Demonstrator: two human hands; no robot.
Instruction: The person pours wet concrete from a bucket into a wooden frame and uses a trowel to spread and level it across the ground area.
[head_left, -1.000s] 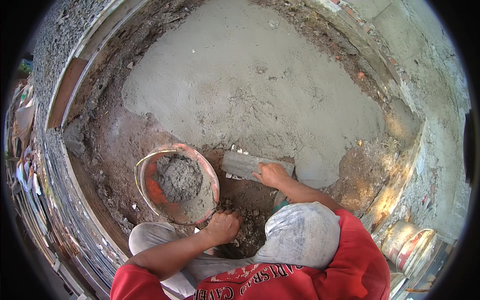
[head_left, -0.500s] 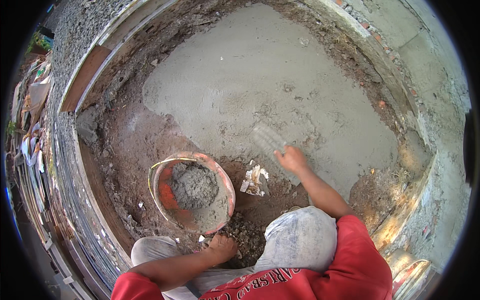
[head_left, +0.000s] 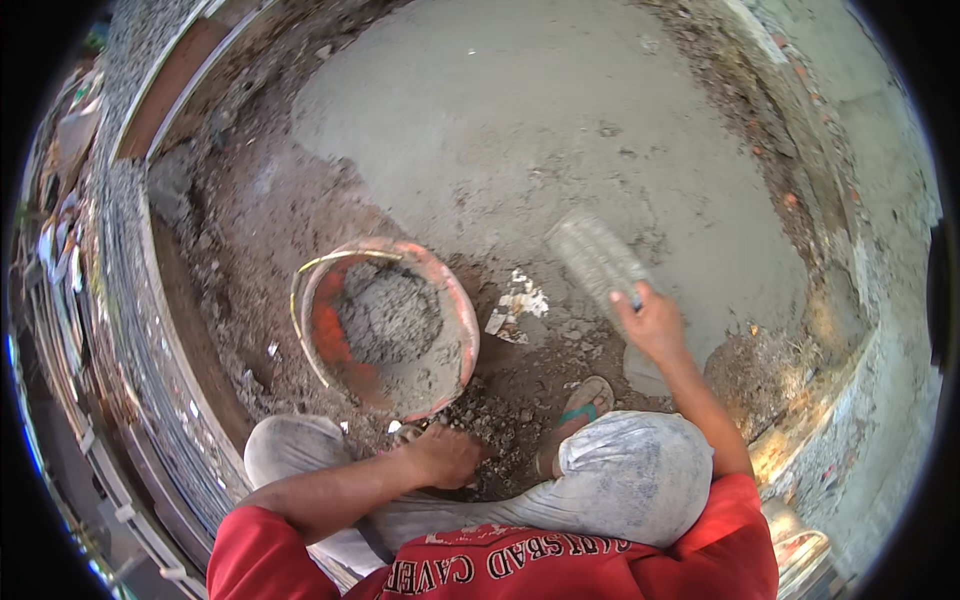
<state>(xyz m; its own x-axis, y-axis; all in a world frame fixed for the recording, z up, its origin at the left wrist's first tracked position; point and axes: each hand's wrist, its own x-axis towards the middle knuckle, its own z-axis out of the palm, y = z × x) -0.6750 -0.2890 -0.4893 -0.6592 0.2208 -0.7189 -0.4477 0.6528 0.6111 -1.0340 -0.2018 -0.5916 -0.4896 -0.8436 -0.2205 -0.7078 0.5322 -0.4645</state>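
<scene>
Gripping a flat float (head_left: 597, 256) by its near end, the right hand (head_left: 652, 322) holds the tool blade-down on the wet cement (head_left: 520, 130), fingers wrapped around the handle. The float lies on the near right part of the grey screed, angled up and to the left from the hand, close to where the smooth patch ends in rough brown rubble (head_left: 520, 400).

The left hand (head_left: 443, 455) rests low near the person's knees, fingers curled down against the rubble; whether it holds anything cannot be told. It sits just below the rim of a pan (head_left: 455, 300), a round orange bowl with a lump of grey mortar (head_left: 387, 312) inside. The two hands are well apart, with the pan and the rubble between them.

A few pale scraps (head_left: 518, 305) lie on the dirt between pan and float. A sandal (head_left: 583, 405) shows just above the right knee (head_left: 635, 475), which is covered in dusty grey cloth. Red sleeves fill the lower edge. A low wall (head_left: 850, 230) curves around the screed on the right.
</scene>
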